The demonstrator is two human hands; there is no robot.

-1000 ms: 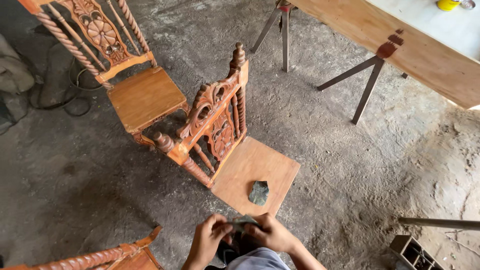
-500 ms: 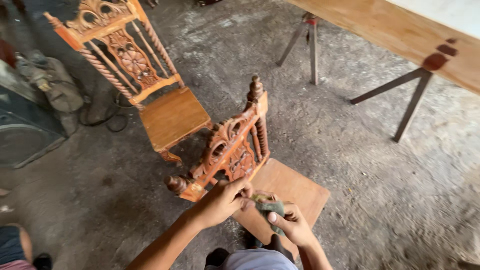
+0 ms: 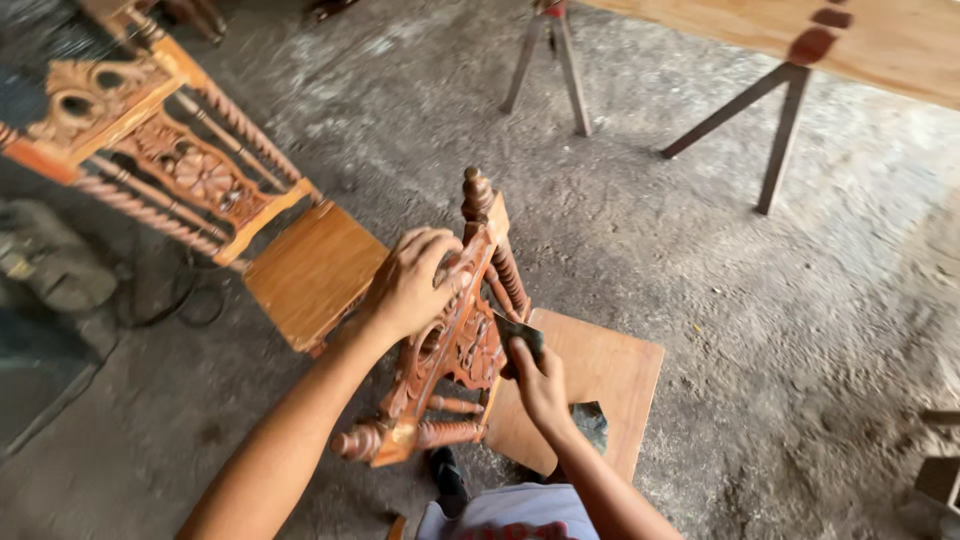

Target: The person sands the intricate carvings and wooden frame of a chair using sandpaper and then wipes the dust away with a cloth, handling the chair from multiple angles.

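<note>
**Carved chair back steadied and rubbed by hand**

Seen from above, a carved wooden chair [image 3: 470,330] stands on the floor directly in front of the person, its ornate back nearest the camera. The left hand [image 3: 415,280] is laid over the top rail of the back, fingers closed around the carving to hold it still. The right hand [image 3: 535,380] is pressed against the seat-facing side of the back, fingers pinched on a small dark abrasive piece [image 3: 520,335]. A second dark scrap [image 3: 590,420] lies on the plain seat, just beside the right wrist. For the rubbing to go well, the back should probably be kept braced firmly, with light strokes worked into the carved hollows. Farther off, to the left, a second carved chair [image 3: 200,190] is seen. Beyond it, metal trestle legs [image 3: 760,120] carry a long plywood surface [image 3: 880,45] over the rough concrete floor [image 3: 680,230].
</note>
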